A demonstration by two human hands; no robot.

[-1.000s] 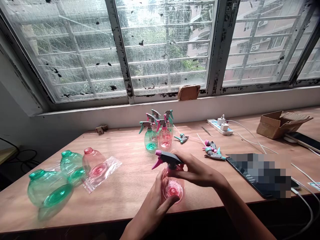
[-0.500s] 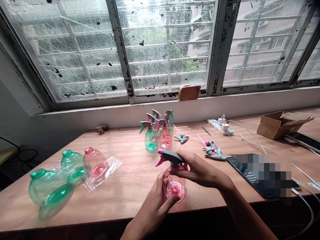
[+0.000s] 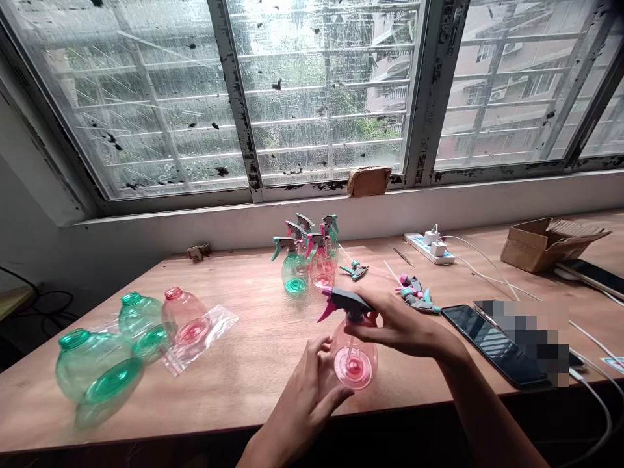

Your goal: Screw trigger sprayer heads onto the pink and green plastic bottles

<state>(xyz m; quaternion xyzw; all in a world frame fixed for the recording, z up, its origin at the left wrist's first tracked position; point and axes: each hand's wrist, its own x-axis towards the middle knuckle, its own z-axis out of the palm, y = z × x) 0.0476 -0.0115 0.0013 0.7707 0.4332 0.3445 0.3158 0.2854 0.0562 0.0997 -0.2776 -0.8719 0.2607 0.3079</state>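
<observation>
My right hand grips the neck of a pink spray bottle, just under its grey trigger head with a pink nozzle. The bottle is tilted and held just above the wooden table. Beside the bottle's left side is my left hand, fingers apart, its fingertips close to or lightly touching the bottle. Behind stands a cluster of assembled pink and green spray bottles. Loose trigger heads lie to the right.
Empty green bottles and a pink bottle lie at the left on a plastic bag. A phone, cables, a power strip and a cardboard box sit to the right. A window runs along the back.
My right hand carried the pink spray bottle to the right and lifted it slightly. My left hand loosened from around the bottle and now sits beside it.
</observation>
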